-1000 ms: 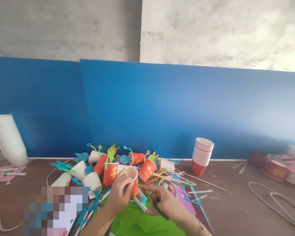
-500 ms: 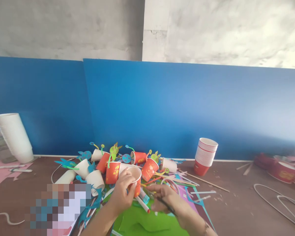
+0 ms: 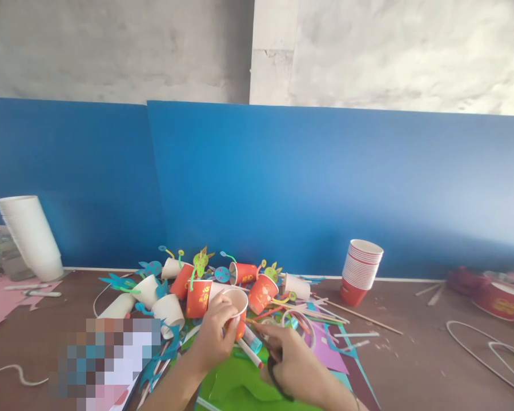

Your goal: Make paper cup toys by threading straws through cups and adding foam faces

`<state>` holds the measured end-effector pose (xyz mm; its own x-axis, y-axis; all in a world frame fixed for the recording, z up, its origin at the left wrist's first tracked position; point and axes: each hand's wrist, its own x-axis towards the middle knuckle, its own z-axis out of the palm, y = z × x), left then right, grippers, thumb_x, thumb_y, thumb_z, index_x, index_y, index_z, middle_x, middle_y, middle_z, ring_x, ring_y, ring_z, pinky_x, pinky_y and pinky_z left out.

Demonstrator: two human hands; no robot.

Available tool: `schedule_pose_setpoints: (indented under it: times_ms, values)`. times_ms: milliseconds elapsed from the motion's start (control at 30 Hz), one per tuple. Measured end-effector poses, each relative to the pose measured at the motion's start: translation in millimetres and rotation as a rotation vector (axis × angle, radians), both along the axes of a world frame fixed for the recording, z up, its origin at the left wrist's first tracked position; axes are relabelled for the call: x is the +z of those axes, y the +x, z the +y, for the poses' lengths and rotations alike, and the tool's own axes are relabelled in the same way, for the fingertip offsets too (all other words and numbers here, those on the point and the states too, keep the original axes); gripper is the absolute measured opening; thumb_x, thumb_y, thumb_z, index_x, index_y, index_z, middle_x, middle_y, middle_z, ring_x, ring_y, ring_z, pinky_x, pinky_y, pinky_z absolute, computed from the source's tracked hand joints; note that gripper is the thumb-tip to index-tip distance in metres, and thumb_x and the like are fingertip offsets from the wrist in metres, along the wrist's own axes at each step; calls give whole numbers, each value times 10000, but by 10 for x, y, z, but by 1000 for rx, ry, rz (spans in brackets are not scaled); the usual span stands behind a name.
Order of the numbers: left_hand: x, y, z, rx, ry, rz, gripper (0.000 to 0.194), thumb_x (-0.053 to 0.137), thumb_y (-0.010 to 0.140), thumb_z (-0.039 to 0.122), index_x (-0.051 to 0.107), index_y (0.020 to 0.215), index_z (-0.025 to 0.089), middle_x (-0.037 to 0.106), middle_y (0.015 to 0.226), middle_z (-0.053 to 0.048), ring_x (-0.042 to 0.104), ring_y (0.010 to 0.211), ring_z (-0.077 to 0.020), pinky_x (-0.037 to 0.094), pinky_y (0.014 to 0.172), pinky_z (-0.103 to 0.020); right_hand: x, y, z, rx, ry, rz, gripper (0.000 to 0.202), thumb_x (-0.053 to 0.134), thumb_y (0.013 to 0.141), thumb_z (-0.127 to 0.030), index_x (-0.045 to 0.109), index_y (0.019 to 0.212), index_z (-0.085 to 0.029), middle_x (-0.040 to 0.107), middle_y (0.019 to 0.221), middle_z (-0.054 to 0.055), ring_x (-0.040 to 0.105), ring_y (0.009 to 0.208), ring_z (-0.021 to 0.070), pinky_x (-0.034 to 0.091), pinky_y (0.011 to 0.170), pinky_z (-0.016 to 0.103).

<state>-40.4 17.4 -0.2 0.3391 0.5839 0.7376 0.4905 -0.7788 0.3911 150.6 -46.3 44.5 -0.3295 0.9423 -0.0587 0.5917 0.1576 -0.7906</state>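
Note:
An orange-red paper cup [image 3: 241, 326] is tilted in my left hand [image 3: 216, 328], its white opening facing up. My fingers wrap round its left side and rim. Close to the cup's right side, my right hand [image 3: 289, 357] is closed on dark-handled scissors [image 3: 275, 377]; the blades are mostly hidden. A thin orange strip [image 3: 251, 322] shows between the cup and my right fingers. Below the cup lie a white marker with a red end [image 3: 251, 353] and a teal-and-white tube [image 3: 252, 340] on green paper [image 3: 244, 385].
Decorated cups [image 3: 199, 299] lie piled behind my hands. A stack of red and white cups [image 3: 362, 271] stands right, a tall white stack [image 3: 32, 237] left. Sticks and straws [image 3: 355, 314] lie right of centre. A cable [image 3: 488, 357] crosses the right side.
My right hand has turned and shifted slightly nearer the cup, and the scissors' dark handle loop shows more. My left hand keeps its hold on the cup. The view has shifted slightly.

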Motion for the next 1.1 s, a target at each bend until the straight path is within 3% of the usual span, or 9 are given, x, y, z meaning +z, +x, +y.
schedule_pose_setpoints:
  times_ms: [100,167,267,367,467,633,767,900,1100]
  values:
    - [-13,0,4,-4,3,-5,223,435,879,144,503,677,209,508,640,-10,520,730,-195,489,912,-471,-15,60,109,-37,-316,330,541,611,629,-248,670,1164,-202,386,532,-83,241,464,76,224,459,215]
    - [-21,1,9,-1,-1,-10,226,433,878,138,492,671,209,497,637,-6,513,716,-191,483,913,-469,-27,64,121,-45,-343,330,545,605,634,-257,665,1172,-198,345,512,-91,207,452,76,205,444,219]
    - [-24,5,12,3,-15,-16,233,430,877,141,477,659,208,482,637,-6,505,712,-193,493,869,-449,-39,9,39,-6,-36,23,686,573,608,-155,584,1292,-214,508,571,-52,387,482,110,294,477,224]
    - [-14,6,9,0,-25,-7,230,423,877,150,471,659,209,478,643,-13,506,732,-205,499,819,-428,-27,-62,-76,32,314,-446,838,525,582,-80,460,1413,-163,703,892,103,610,741,245,417,626,300]
    - [-3,5,-1,-3,-42,14,234,420,877,150,461,654,210,480,652,-15,510,745,-208,489,815,-420,-2,-84,-121,70,348,-607,873,511,578,-74,410,1443,-137,708,967,146,635,808,286,433,661,329]
    - [-10,3,-15,-12,-45,35,231,419,883,136,455,667,209,479,670,-16,496,744,-202,477,773,-384,42,-29,-29,-16,-61,66,639,559,615,-122,598,1247,-213,492,582,-63,379,487,93,251,465,215]
    - [-33,7,-9,6,-28,28,226,429,879,123,461,672,207,466,659,-3,488,745,-196,458,850,-410,75,9,35,-77,-393,511,419,645,592,-158,685,1007,-195,369,532,-97,216,465,54,145,447,210]
    - [-34,14,-4,18,-6,30,230,421,881,117,476,675,203,466,656,-1,482,729,-190,453,851,-406,43,63,62,-63,-631,948,196,709,616,-204,597,774,-177,262,480,-124,115,434,40,68,425,202]
    - [6,14,-3,32,51,-10,223,428,877,110,507,689,198,467,631,2,474,691,-184,463,787,-374,-50,97,137,123,-888,1260,416,764,622,-267,361,560,-188,238,496,-126,70,420,15,87,371,162]
